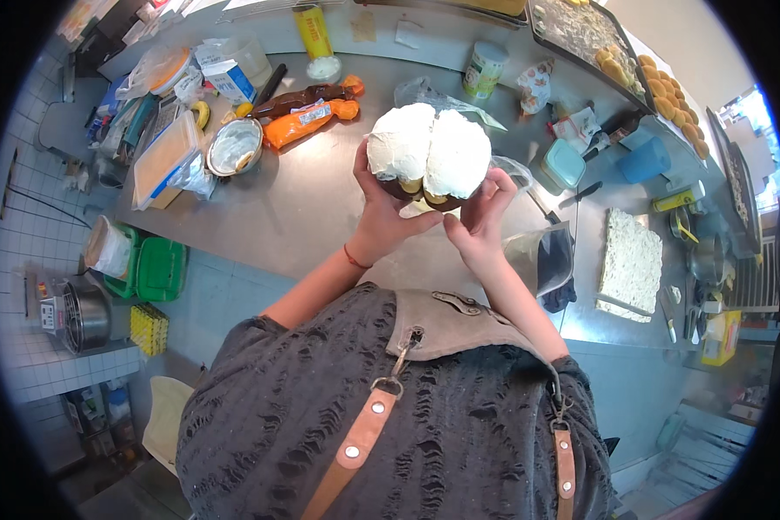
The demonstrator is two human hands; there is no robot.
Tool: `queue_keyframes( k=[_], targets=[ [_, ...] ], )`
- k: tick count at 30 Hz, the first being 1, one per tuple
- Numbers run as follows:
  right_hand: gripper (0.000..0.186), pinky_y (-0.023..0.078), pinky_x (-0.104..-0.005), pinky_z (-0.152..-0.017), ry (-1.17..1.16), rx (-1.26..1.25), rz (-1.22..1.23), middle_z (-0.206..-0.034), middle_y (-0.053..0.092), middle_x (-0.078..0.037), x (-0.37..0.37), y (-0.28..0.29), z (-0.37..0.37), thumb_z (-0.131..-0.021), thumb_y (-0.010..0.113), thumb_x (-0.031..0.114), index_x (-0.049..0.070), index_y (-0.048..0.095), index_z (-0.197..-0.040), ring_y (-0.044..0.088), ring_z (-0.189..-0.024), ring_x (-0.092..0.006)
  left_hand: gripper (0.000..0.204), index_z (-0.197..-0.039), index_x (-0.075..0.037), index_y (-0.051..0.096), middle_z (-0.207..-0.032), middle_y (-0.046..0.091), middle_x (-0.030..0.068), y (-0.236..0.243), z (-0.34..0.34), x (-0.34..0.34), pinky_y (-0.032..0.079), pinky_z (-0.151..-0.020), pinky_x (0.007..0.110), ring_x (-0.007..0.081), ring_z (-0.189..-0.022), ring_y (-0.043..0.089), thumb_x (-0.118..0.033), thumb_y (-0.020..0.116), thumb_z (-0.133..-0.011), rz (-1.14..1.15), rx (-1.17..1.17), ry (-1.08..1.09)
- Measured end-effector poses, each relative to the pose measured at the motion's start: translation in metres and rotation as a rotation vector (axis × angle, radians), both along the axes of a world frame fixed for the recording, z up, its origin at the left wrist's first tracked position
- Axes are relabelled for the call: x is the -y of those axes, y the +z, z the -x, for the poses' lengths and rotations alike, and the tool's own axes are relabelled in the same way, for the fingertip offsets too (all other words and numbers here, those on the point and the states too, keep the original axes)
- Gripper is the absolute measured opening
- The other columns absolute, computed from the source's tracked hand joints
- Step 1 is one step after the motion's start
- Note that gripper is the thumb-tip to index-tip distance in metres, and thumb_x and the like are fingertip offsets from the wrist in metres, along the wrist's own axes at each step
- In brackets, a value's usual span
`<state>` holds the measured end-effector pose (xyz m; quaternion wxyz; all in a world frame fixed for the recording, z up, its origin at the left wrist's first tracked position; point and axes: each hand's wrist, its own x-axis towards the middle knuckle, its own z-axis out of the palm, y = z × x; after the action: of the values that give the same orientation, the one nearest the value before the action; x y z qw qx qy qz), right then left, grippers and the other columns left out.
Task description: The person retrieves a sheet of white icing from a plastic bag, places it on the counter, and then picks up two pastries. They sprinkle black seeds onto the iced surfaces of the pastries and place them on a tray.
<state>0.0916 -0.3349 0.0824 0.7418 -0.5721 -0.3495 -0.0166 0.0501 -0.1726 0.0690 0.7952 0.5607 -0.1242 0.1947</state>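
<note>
Two rounded white cream-topped cakes sit side by side with a narrow gap between them, held up over the steel worktable. The left cake (396,143) has my left hand (385,212) curled round its outer side. Around the right cake (458,154) my right hand (484,217) is closed from the other side. Dark brown and pale yellow show under the cream at their near edge. My thumbs come close together below the cakes. Beyond the left cake lie an orange piping bag (308,124) and a brown piping bag (295,101).
The steel worktable (260,208) carries a bowl of white cream (234,147) at left and a green-white can (484,71) behind. At right are a lidded pale-blue tub (563,163), a knife (581,194) and a white speckled slab (630,264). Baked buns (672,100) line the far right shelf.
</note>
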Motion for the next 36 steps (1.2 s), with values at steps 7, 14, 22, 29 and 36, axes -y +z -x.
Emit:
queue_keyframes(
  k=[7, 14, 22, 29, 36],
  targets=[
    [0.069, 0.035, -0.0484, -0.116, -0.094, -0.088, 0.035, -0.155, 0.033, -0.019, 0.014, -0.003, 0.003, -0.082, 0.067, -0.011, 0.012, 0.028, -0.134, 0.037, -0.145, -0.0286, 0.13, -0.152, -0.015, -0.005, -0.153, 0.022, 0.0184, 0.001, -0.007, -0.008, 0.049, -0.113, 0.05, 0.0326, -0.146, 0.037, -0.006, 0.094, -0.068, -0.144, -0.084, 0.021],
    [0.069, 0.044, -0.047, -0.109, -0.236, -0.047, 0.011, -0.153, 0.036, -0.019, 0.013, 0.016, 0.004, -0.08, 0.077, -0.007, 0.011, 0.033, -0.131, 0.042, -0.142, -0.0276, 0.144, -0.156, -0.013, -0.005, -0.156, 0.023, 0.0188, 0.006, -0.016, -0.003, 0.05, -0.112, 0.05, 0.0327, -0.146, 0.038, -0.016, 0.101, -0.059, -0.4, -0.022, 0.081],
    [0.071, 0.049, -0.0429, -0.101, -0.452, 0.066, 0.122, -0.144, 0.043, -0.019, -0.003, 0.011, 0.017, -0.073, 0.088, 0.0, 0.007, 0.04, -0.125, 0.05, -0.133, -0.0314, 0.155, -0.159, -0.011, -0.016, -0.162, 0.021, 0.019, -0.023, -0.02, 0.013, 0.032, -0.122, 0.049, 0.0323, -0.148, 0.033, -0.019, 0.102, -0.058, -0.506, 0.055, 0.352],
    [0.071, 0.045, -0.0426, -0.109, -0.271, 0.104, 0.177, -0.154, 0.039, -0.022, 0.032, -0.004, 0.026, -0.078, 0.086, 0.003, 0.007, 0.04, -0.132, 0.051, -0.135, -0.0309, 0.075, -0.158, -0.011, 0.031, -0.15, 0.048, 0.0138, -0.056, -0.029, 0.009, 0.055, -0.104, 0.046, 0.0315, -0.132, 0.055, -0.019, 0.072, -0.095, -0.241, -0.002, 0.267],
    [0.069, 0.022, -0.0414, -0.126, 0.229, -1.137, 0.472, -0.167, 0.033, -0.013, 0.199, -0.08, 0.154, -0.11, 0.046, 0.046, 0.01, 0.025, -0.165, 0.032, -0.153, -0.0244, 0.076, -0.154, -0.01, 0.039, -0.149, 0.05, 0.0094, -0.063, -0.009, -0.026, 0.056, -0.101, 0.057, 0.0303, -0.13, 0.057, -0.015, 0.079, -0.09, -0.036, -0.044, -0.142]
  ],
)
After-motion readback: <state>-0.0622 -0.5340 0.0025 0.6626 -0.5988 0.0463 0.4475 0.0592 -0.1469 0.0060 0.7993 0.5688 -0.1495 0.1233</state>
